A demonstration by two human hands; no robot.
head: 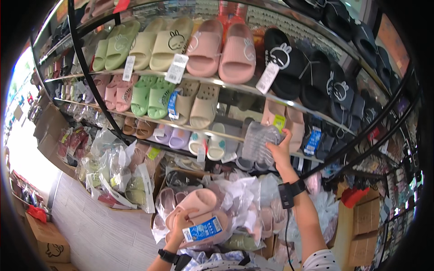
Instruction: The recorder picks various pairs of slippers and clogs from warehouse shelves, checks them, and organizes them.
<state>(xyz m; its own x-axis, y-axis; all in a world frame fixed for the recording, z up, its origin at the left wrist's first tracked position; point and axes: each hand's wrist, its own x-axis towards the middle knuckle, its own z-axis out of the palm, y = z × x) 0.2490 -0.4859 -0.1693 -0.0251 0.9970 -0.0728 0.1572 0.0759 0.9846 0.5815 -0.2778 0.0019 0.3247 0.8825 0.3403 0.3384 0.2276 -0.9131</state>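
Observation:
My left hand (183,223) grips a pair of pink slide slippers (198,203) low in front of me, over a box of bagged slippers. A blue tag (202,229) with writing hangs from the pair. Reaching up to the shelf, my right hand (280,149) is closed on a grey checked cloth (259,142). Beside that hand stand other pink slippers (295,125) with a green label (279,122). Pairs in beige (203,105) and green (159,96) line the same middle shelf to the left.
Above runs a shelf (234,84) with larger slides, some bearing white tags. Plastic-wrapped slippers (115,176) fill a carton at the left; more bags (240,196) lie below the shelves. A black rack post (91,81) stands left. Cardboard boxes (364,216) are at the right.

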